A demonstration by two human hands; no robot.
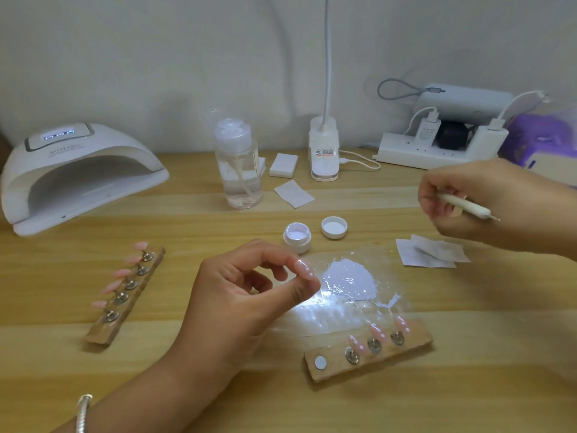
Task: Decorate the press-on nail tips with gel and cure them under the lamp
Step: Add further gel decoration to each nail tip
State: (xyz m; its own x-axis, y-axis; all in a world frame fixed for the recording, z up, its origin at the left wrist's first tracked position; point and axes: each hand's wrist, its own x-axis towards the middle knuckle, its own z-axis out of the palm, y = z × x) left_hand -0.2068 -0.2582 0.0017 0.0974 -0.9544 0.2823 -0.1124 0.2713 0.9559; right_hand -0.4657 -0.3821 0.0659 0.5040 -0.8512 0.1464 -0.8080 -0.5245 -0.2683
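My left hand point(246, 295) pinches a pink nail tip point(304, 267) dotted with white gel, held above the table's middle. My right hand point(487, 201) grips a cream dotting tool point(465, 205), raised at the right with its tip pointing right. A clear palette point(349, 282) smeared with white gel lies under a bright light spot. The open gel pot point(297, 235) and its lid point(334, 227) sit behind it. A wooden holder point(368, 351) in front carries three dotted tips. A second holder point(125, 295) at the left carries several plain pink tips. The white curing lamp point(78, 173) stands at the far left.
A clear pump bottle point(239, 164) and white pads point(283, 165) stand at the back, beside a clip lamp base point(324, 151). A power strip point(437, 148) with chargers lies at the back right. Wipes point(431, 251) lie right of the palette.
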